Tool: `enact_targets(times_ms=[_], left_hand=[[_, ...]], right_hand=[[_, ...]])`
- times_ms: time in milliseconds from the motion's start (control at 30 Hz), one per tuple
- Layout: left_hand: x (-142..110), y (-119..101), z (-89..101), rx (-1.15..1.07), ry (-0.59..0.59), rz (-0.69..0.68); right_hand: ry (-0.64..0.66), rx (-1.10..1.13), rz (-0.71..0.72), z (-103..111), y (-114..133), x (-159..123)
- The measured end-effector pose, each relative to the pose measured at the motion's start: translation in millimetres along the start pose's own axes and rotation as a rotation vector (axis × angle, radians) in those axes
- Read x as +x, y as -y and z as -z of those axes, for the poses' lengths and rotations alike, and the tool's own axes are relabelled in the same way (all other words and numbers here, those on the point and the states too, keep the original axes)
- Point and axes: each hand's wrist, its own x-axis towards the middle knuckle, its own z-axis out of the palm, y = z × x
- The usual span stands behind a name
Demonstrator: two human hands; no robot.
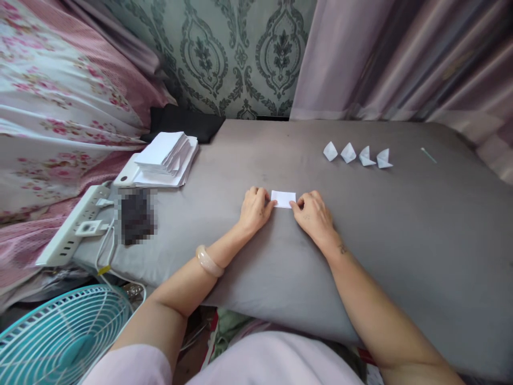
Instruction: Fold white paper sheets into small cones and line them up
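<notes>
A small folded white paper (284, 199) lies flat at the middle of the grey-covered table (256, 155), its long side running left to right. My left hand (255, 207) grips its left end, the thumb at the near corner and the other fingers curled. At the opposite end, my right hand (313, 213) pinches the near right corner with the fingers bent. Farther back on the right stand several folded white paper shapes (330, 152) in a row, apart from both hands.
A stack of white paper (162, 152) sits at the back left beside a black cloth (188, 123). Along the left edge are a power strip (72, 224) with cables and a blurred dark object (137, 215). A turquoise fan (76, 337) stands below. A cotton swab (428, 155) lies far right.
</notes>
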Motion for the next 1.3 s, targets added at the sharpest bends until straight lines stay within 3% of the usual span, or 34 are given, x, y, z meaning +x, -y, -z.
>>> enact_targets(times_ms=[67,167,233,367,533,867,1000,1133,1300], left_hand=[[-0.2,-2.3,2.3,0.083,0.013,-0.164],[1.2,-7.6,6.5,0.232,0.163,-0.414],[1.3,-10.2,9.3,0.282,0.244,-0.463],[-3.5,-9.0,15.0,0.244,0.265,-0.384],[-14.6,-3.3,21.6,0.197,0.230,-0.377],[-20.9,0.6,21.4,0.173,0.232,-0.292],[-15.5,-3.4,25.4,0.075,0.172,-0.172],[1.7,-4.2,28.8,-0.094,0.206,-0.016],[19.8,-2.5,16.3,-0.194,0.190,0.148]], right_hand=[[-0.030,-0.002,0.066,0.0,1.8,-0.6],[-0.039,-0.017,0.296,0.1,5.9,-1.9],[0.018,-0.066,0.414,1.0,10.4,-5.7],[0.133,-0.201,0.429,3.4,22.0,-23.6],[0.128,-0.206,0.393,4.2,32.7,-42.3],[0.129,-0.250,0.300,4.5,37.1,-43.0],[0.117,-0.287,0.251,7.9,35.5,-43.3],[0.127,-0.317,0.293,11.1,31.9,-40.3],[0.112,-0.304,0.358,17.6,20.0,-32.4]])
